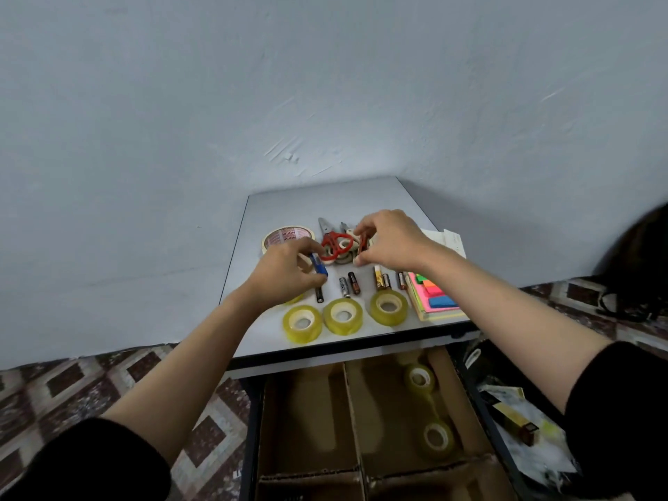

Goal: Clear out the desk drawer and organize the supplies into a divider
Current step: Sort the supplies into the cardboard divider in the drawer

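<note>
Left hand [285, 273] grips a blue tool [320, 266]; right hand [390, 240] pinches one of two scissors [334, 242]. The bench [325, 200] carries six batteries [344, 286] and four clear rolls [342, 316], one half hidden. The divider [352, 410] holds two more.

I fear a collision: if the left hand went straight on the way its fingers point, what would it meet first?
Probably the red-handled scissors, just beyond the left hand and the blue tool it pinches, though depth is unclear from this view.
</note>
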Demonstrator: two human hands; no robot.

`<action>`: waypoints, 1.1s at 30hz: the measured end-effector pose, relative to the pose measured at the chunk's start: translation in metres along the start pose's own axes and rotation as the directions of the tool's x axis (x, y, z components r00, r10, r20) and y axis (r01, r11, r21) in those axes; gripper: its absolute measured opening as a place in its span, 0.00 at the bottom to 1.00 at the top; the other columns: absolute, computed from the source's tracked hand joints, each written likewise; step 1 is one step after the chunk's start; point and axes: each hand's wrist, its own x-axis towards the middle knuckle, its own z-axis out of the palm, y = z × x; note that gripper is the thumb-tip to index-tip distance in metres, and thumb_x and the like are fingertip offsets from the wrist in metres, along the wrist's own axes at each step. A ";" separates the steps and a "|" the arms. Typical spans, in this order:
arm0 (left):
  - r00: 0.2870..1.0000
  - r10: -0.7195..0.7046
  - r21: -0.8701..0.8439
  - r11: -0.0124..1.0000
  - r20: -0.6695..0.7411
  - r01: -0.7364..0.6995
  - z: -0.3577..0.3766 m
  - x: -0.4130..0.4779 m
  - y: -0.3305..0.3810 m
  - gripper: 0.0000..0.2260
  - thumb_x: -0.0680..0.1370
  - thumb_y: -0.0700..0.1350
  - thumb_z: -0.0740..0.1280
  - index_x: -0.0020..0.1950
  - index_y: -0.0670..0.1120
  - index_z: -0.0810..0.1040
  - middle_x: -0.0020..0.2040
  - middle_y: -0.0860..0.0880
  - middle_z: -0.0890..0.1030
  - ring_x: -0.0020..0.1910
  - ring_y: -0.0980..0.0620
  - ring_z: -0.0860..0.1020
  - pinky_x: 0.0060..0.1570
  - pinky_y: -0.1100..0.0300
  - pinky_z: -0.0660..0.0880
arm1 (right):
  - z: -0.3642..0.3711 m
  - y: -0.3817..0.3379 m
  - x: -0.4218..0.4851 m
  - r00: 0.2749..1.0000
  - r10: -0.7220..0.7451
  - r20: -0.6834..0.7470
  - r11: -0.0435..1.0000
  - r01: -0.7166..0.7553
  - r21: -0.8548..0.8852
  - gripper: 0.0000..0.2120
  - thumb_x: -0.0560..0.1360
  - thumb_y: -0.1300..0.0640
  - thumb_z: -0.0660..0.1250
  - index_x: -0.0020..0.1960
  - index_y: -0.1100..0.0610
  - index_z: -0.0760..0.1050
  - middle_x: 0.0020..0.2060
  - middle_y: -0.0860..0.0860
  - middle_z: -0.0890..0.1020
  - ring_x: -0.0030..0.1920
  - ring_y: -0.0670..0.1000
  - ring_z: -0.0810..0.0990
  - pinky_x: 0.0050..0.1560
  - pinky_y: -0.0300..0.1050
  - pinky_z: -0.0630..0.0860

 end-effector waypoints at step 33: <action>0.950 -0.187 -0.058 0.977 0.250 0.207 0.111 -0.235 -0.035 0.15 0.71 0.37 0.73 0.55 0.44 0.74 0.47 0.54 0.80 0.47 0.59 0.78 0.48 0.73 0.73 | 0.122 0.048 -0.180 0.796 0.185 0.577 0.238 -0.605 0.759 0.11 0.71 0.72 0.65 0.50 0.61 0.78 0.51 0.63 0.78 0.41 0.57 0.81 0.37 0.42 0.81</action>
